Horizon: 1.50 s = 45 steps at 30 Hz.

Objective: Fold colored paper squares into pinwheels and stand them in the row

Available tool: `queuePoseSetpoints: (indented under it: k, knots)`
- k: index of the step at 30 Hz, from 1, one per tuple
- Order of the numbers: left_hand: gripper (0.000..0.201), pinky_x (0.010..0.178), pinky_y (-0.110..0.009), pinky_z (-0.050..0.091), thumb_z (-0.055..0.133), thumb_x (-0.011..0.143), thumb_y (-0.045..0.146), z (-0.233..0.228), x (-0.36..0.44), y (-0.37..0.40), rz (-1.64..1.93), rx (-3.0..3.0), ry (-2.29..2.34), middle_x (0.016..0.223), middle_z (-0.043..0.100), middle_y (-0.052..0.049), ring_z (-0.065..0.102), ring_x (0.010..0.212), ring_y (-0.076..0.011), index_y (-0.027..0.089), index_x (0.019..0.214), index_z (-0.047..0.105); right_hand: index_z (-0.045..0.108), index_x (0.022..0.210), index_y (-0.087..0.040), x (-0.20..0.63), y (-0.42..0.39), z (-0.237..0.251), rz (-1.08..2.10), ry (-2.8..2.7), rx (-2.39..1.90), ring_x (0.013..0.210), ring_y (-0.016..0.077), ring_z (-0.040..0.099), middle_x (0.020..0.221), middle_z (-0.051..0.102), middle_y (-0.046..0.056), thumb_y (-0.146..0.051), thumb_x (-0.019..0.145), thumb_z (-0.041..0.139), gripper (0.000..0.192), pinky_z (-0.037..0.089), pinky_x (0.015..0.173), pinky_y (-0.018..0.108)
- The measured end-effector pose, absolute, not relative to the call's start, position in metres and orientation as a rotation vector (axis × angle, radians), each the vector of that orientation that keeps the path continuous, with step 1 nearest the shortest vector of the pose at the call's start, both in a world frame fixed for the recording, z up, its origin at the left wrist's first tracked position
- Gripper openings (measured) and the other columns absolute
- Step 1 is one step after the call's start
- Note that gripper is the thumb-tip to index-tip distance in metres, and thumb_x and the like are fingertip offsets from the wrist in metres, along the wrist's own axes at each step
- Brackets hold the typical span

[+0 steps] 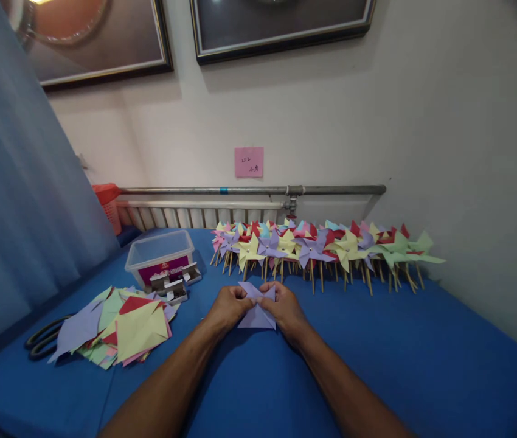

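1. L hand [230,310]: thumb & fingers pinched on purple paper [257,320], gripping its left part.
2. R hand [288,310]: same pinch on the paper's right part; 2 thumbs close together nr the middle.
3. Purple paper: btwn both hands, mid-view, over blue cloth [399,359]; pointed corners up top, straight edge at bottom. Can't tell if it touches the cloth.
4. Pinwheels [312,248]: dense group beyond the hands, reaching well to the right, up on thin wooden sticks; purple, yellow, green, red, pink & some blue.
5. Paper pile [138,331]: left of L forearm, loose sheets; yellow on top, purple at its left, red + green showing too.
6. Black loop handles [42,351]: by the pile's left side, remainder hidden under paper.
7. Clear tub [136,255]: behind the pile, w/ magenta label; 3 small boxes [176,292] just beside its front right corner.
8. Wall: metal pipe [253,191] above white radiator [180,216]; pink note [249,162] higher up, w/ handwriting; 2 picture frames [281,48] up top, cut off.
9. Far left: blue curtain [16,182], red basket [111,210] just beside it.
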State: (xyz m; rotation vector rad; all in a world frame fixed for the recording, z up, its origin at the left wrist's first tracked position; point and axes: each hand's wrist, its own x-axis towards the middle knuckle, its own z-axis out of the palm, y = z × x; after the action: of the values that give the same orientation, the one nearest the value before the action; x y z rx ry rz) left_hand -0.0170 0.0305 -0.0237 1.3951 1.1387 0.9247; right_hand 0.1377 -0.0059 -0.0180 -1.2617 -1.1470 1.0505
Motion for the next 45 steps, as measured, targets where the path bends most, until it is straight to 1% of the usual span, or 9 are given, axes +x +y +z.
queuePoseSetpoints:
  k: [7, 14, 23, 28, 36, 41, 45]
  knots:
    - [0.029, 0.047, -0.023, 0.033, 0.08, 0.06, 0.031, -0.026, -0.017, 0.032, 0.938, 1.353, 1.148, 0.051, 0.054, 0.005, 0.044, 0.045, -0.0088, 0.019, 0.06, 0.053, 0.058, 0.09, -0.022, 0.138, -0.004, -0.021, 1.029, -1.173, -1.258, 0.055, 0.0149, 0.054, 0.065, 0.06, -0.005, -0.033, 0.062, 0.069, 0.032, 0.042, 0.054, 0.027]
    - [0.029, 0.046, -0.022, 0.03, 0.078, 0.062, 0.029, -0.021, -0.017, 0.028, 0.938, 1.32, 1.104, 0.05, 0.051, 0.006, 0.041, 0.045, -0.0081, 0.019, 0.059, 0.051, 0.059, 0.09, -0.022, 0.14, -0.003, -0.02, 1.008, -1.184, -1.271, 0.058, 0.0157, 0.057, 0.068, 0.062, -0.004, -0.033, 0.062, 0.067, 0.031, 0.044, 0.056, 0.028]
    - [0.031, 0.045, -0.023, 0.027, 0.079, 0.062, 0.029, -0.024, -0.016, 0.031, 0.947, 1.339, 1.099, 0.049, 0.048, 0.006, 0.038, 0.044, -0.008, 0.02, 0.057, 0.049, 0.06, 0.089, -0.023, 0.138, -0.005, -0.019, 0.989, -1.166, -1.265, 0.057, 0.0162, 0.056, 0.065, 0.061, -0.005, -0.035, 0.062, 0.074, 0.033, 0.042, 0.054, 0.028]
    - [0.03, 0.045, -0.023, 0.028, 0.077, 0.063, 0.03, -0.022, -0.017, 0.029, 0.936, 1.348, 1.084, 0.05, 0.049, 0.005, 0.039, 0.044, -0.0081, 0.02, 0.057, 0.05, 0.06, 0.089, -0.022, 0.139, -0.005, -0.017, 1.005, -1.172, -1.255, 0.057, 0.0156, 0.056, 0.066, 0.062, -0.005, -0.033, 0.062, 0.074, 0.032, 0.043, 0.053, 0.027]
    - [0.035, 0.046, -0.023, 0.028, 0.08, 0.06, 0.032, -0.023, -0.015, 0.029, 0.923, 1.331, 1.08, 0.051, 0.049, 0.005, 0.04, 0.045, -0.0078, 0.02, 0.057, 0.048, 0.06, 0.09, -0.022, 0.139, -0.006, -0.016, 1.001, -1.171, -1.263, 0.057, 0.0158, 0.057, 0.066, 0.063, -0.004, -0.033, 0.061, 0.074, 0.034, 0.042, 0.053, 0.027]
    - [0.032, 0.045, -0.023, 0.025, 0.078, 0.057, 0.033, -0.018, -0.015, 0.027, 0.973, 1.262, 1.081, 0.047, 0.049, 0.005, 0.038, 0.043, -0.0075, 0.019, 0.057, 0.049, 0.061, 0.09, -0.022, 0.139, -0.006, -0.015, 1.124, -1.037, -1.149, 0.056, 0.0161, 0.058, 0.066, 0.065, -0.003, -0.041, 0.061, 0.079, 0.039, 0.044, 0.056, 0.028]
    - [0.031, 0.049, -0.024, 0.033, 0.078, 0.052, 0.029, -0.011, -0.022, 0.028, 1.048, 1.069, 1.004, 0.051, 0.054, 0.002, 0.045, 0.046, -0.0094, 0.019, 0.057, 0.05, 0.065, 0.089, -0.021, 0.137, -0.012, -0.008, 1.316, -0.933, -0.942, 0.07, 0.0207, 0.067, 0.078, 0.072, 0.004, -0.05, 0.069, 0.076, 0.037, 0.052, 0.067, 0.033]
